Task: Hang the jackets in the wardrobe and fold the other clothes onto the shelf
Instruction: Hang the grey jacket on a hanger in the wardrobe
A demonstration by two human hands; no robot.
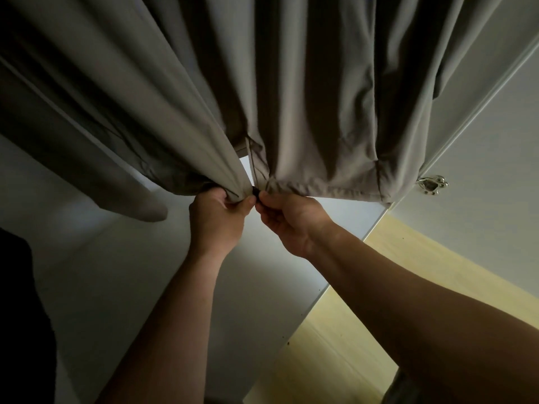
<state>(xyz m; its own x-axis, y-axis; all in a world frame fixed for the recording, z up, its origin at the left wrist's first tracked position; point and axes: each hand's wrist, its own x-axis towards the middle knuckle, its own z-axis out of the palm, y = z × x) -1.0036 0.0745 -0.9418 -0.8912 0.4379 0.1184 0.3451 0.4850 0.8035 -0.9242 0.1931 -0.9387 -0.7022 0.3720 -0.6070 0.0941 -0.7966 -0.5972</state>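
Working the hem of the hanging jacket.
It fills the upper frame; my left hand grips the hem, my right hand pinches the zip pull. The cloth looks soft and light, so I'd keep the hem taut.

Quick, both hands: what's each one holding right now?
Left hand: closed, gripping the jacket hem.
Right hand: closed, pinching the zip slider.

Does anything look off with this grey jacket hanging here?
Nothing damaged. The jacket hangs with its zip open at the hem, where the left hand grips one side and the right hand pinches the slider.
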